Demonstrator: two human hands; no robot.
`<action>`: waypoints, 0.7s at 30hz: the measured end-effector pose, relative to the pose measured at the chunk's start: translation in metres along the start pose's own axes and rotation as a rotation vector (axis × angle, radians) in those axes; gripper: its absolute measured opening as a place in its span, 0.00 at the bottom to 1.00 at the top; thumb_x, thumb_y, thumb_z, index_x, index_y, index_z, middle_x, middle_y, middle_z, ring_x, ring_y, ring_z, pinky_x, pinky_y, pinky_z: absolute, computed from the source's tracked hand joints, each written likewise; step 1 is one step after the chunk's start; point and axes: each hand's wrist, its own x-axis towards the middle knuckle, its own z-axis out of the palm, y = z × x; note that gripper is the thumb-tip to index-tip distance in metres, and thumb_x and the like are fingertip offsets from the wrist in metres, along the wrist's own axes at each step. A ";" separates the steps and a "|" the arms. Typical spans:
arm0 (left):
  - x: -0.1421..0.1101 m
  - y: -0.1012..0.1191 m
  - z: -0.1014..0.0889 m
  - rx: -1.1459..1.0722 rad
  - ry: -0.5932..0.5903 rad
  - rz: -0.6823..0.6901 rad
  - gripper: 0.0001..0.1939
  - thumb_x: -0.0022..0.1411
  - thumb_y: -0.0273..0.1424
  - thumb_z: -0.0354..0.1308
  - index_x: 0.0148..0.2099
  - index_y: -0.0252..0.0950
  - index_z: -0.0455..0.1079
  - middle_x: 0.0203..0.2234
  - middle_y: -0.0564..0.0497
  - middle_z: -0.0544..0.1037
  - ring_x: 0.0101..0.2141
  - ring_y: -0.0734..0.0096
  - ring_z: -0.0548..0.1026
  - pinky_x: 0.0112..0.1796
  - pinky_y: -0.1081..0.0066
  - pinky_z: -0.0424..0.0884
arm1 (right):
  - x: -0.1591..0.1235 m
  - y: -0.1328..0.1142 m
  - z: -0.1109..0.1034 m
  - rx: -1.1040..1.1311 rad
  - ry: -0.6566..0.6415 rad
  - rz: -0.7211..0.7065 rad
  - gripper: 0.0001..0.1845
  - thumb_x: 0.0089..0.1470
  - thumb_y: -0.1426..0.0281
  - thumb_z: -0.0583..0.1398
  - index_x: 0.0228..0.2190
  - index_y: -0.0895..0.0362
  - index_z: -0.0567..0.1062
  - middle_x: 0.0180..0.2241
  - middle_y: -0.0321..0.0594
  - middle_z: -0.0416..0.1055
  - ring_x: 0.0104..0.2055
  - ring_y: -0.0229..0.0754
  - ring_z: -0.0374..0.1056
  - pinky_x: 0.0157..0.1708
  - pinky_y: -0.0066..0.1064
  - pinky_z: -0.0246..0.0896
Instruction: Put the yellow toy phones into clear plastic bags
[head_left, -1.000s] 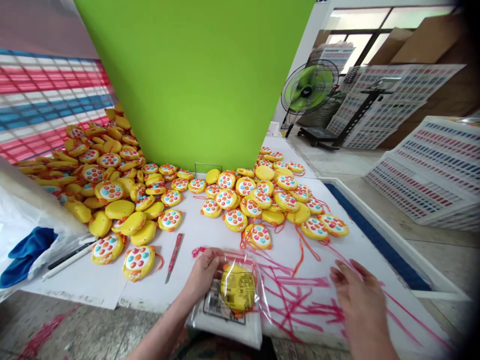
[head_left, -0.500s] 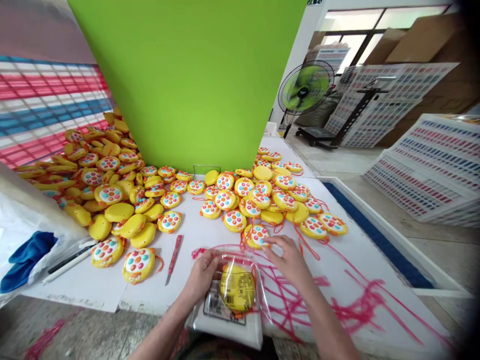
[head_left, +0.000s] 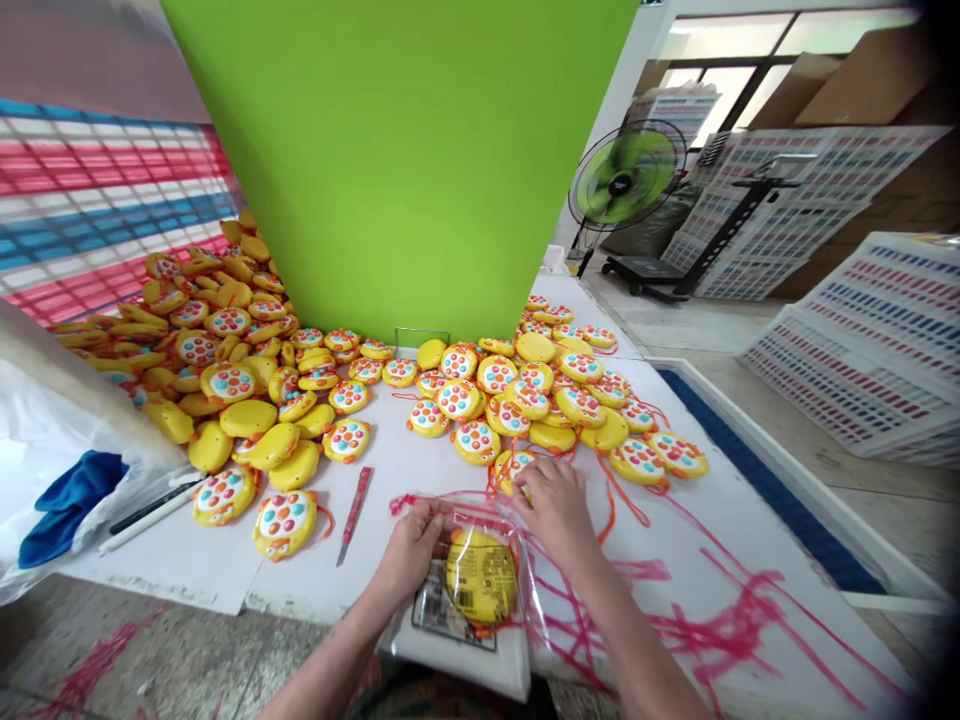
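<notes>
My left hand (head_left: pixel 411 548) pinches the top left edge of a clear plastic bag (head_left: pixel 480 575) that lies on a stack of bags at the table's near edge. Inside the bag is a yellow round toy (head_left: pixel 481 577), back side up. My right hand (head_left: pixel 553 505) rests over another yellow toy with coloured buttons (head_left: pixel 510 467) just behind the bag, fingers curled on it. Orange cords trail from the toys.
Heaps of yellow toys (head_left: pixel 225 350) cover the white table (head_left: pixel 420 460) left and centre. A red knife (head_left: pixel 354 500) lies left of the bag. Pink strings (head_left: pixel 675 610) spread on the right. A green board (head_left: pixel 405 160) stands behind; a fan (head_left: pixel 626 180) and stacked panels fill the right.
My right hand swung in from the pink strings at the right onto the nearest toy and closed on it. The left hand stayed on the bag.
</notes>
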 end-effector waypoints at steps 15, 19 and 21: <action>0.001 0.001 0.001 0.003 0.001 -0.002 0.16 0.58 0.42 0.55 0.42 0.35 0.65 0.29 0.50 0.75 0.31 0.66 0.74 0.34 0.65 0.71 | 0.019 -0.014 -0.006 0.005 -0.335 -0.122 0.04 0.50 0.68 0.62 0.27 0.55 0.76 0.34 0.40 0.72 0.43 0.47 0.61 0.46 0.40 0.50; 0.001 0.001 0.001 0.012 0.007 0.001 0.15 0.58 0.41 0.54 0.42 0.35 0.65 0.28 0.51 0.74 0.30 0.67 0.73 0.33 0.66 0.71 | 0.021 -0.014 -0.005 -0.057 -0.351 -0.166 0.03 0.50 0.71 0.61 0.26 0.56 0.75 0.33 0.41 0.71 0.43 0.47 0.61 0.46 0.40 0.49; 0.001 0.001 0.001 0.004 0.002 0.003 0.14 0.58 0.40 0.54 0.41 0.35 0.65 0.27 0.51 0.74 0.30 0.67 0.73 0.33 0.66 0.71 | 0.019 -0.013 -0.003 -0.073 -0.330 -0.169 0.03 0.50 0.72 0.60 0.26 0.56 0.74 0.33 0.41 0.71 0.42 0.47 0.61 0.45 0.39 0.49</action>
